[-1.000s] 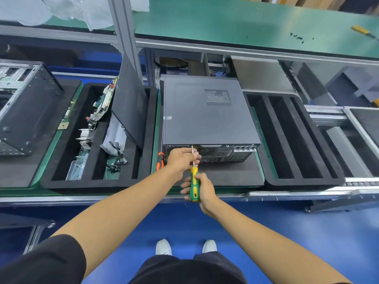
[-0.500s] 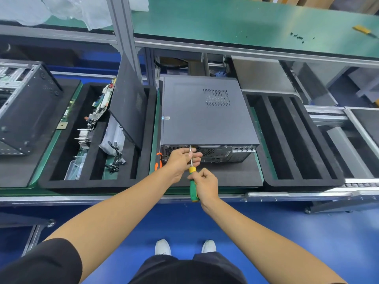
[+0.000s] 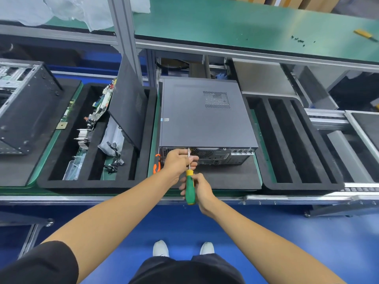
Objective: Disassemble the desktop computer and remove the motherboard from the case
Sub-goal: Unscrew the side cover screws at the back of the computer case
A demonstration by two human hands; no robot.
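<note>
- Since a second earlier, the right hand (image 3: pixel 200 189) had shifted its grip on the screwdriver (image 3: pixel 190 184), tightening round the handle and then loosening again, while the shaft stayed aimed at the same spot on the case (image 3: pixel 205 115).
- Its fingers were curled loosely round the green and yellow handle, which hung out past the near edge of the desk (image 3: pixel 229 19).
- The left hand (image 3: pixel 178 162) pinched the metal shaft between thumb and fingers, close against the rear panel of the case.
- The tip met that panel near its left end; whether it sat in a screw could not be told.
- The case lay flat on a black mat (image 3: pixel 225 177) at the middle of the desk's near edge, side cover on, vent grille up, rear ports facing the person.
- An orange tool (image 3: pixel 157 166) lay just left of the case, at the mat's edge.
- Left of the case, a foam tray (image 3: pixel 92 184) held a circuit board (image 3: pixel 102 103), a heatsink (image 3: pixel 83 138), cables (image 3: pixel 114 162) and a loose dark panel (image 3: pixel 129 105) leaning in it.
- At the far left of the desk lay a second, opened chassis (image 3: pixel 26 111).
- Right of the case sat a slotted foam tray (image 3: pixel 297 185).
- On the far upper shelf lay small dark screws (image 3: pixel 298 40) and a yellow tool (image 3: pixel 364 34) near the right corner, and clear plastic sheeting (image 3: pixel 61 9) at the left.
</note>
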